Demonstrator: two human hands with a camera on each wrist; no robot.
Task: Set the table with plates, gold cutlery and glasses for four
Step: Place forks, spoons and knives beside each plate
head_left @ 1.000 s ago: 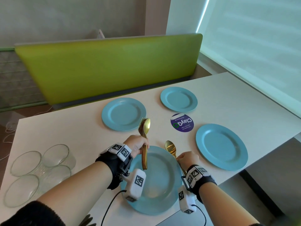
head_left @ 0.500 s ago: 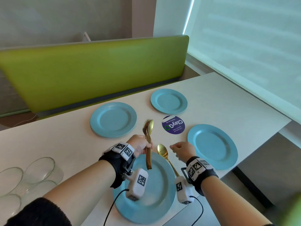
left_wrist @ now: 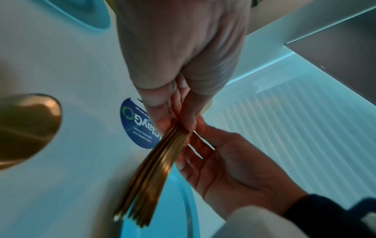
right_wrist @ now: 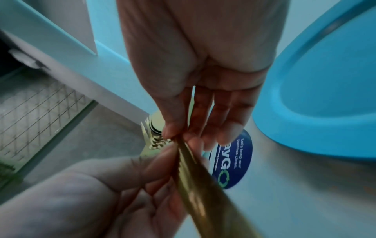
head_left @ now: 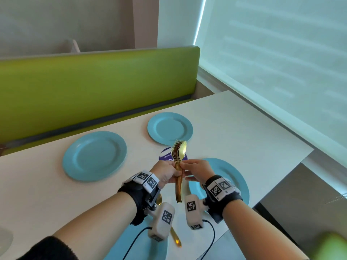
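My left hand (head_left: 173, 173) grips a bundle of gold cutlery (head_left: 179, 152) upright above the table, spoon bowls and fork tines on top. The fingertips of my right hand (head_left: 185, 167) pinch one handle in that bundle; the right wrist view shows thumb and forefinger closed on the cutlery (right_wrist: 195, 177). From the left wrist the bundle (left_wrist: 154, 173) fans out below my left hand (left_wrist: 179, 99). One gold spoon (head_left: 175, 239) lies on the table just right of the near blue plate (head_left: 142, 243). Three more blue plates sit far left (head_left: 94, 156), far right (head_left: 170, 128) and right (head_left: 231, 177).
A round purple sticker (head_left: 164, 155) is on the white table (head_left: 234, 128) behind the bundle. The edge of a glass (head_left: 4, 239) shows at the lower left. A green bench back (head_left: 93, 87) runs along the far side. The table's right edge drops off beside the right plate.
My right hand has let go of the single spoon, which now lies beside the near plate, and has moved left to the bundle. My left hand has lifted the bundle higher.
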